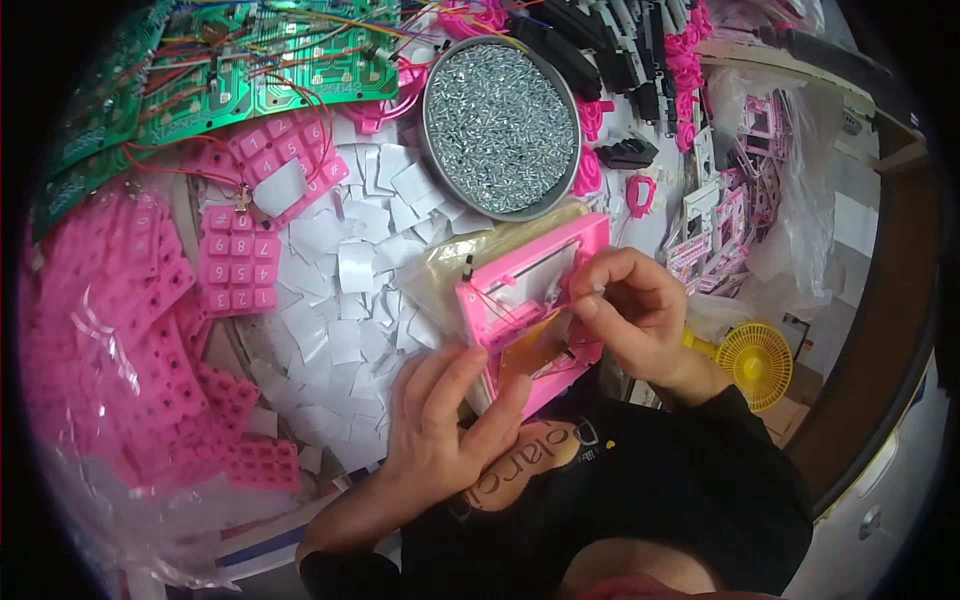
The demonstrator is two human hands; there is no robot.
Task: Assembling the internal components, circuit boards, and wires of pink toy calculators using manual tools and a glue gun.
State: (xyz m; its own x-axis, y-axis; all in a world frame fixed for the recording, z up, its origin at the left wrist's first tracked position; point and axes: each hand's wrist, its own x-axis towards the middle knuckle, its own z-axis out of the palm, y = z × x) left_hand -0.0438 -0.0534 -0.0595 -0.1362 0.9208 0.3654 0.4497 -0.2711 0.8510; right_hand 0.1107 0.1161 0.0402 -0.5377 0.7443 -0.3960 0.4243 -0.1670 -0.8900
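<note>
A pink plastic casing (pixel 593 240) is tilted up close in front of my body. Inside it are thin wires and a brown-orange board (pixel 532 350). My left hand (pixel 435 415) grips the casing's lower left side, fingers along the edge and thumb over the near part. Above the casing's right side, my right hand (pixel 640 310) is closed in a pinch of thumb and forefinger. A small pale bit shows at those fingertips, too small to name. A short black part on thin wires (pixel 468 268) sticks up at the casing's left corner.
Beyond the casing stands a round metal bowl (pixel 428 150) of small screws. White paper pieces (pixel 355 270) cover the middle table. Pink rubber keypads (pixel 238 260) lie left, below green circuit boards (pixel 335 70) with loose wires. At right are black plastic parts (pixel 628 153) and a yellow fan (pixel 755 366).
</note>
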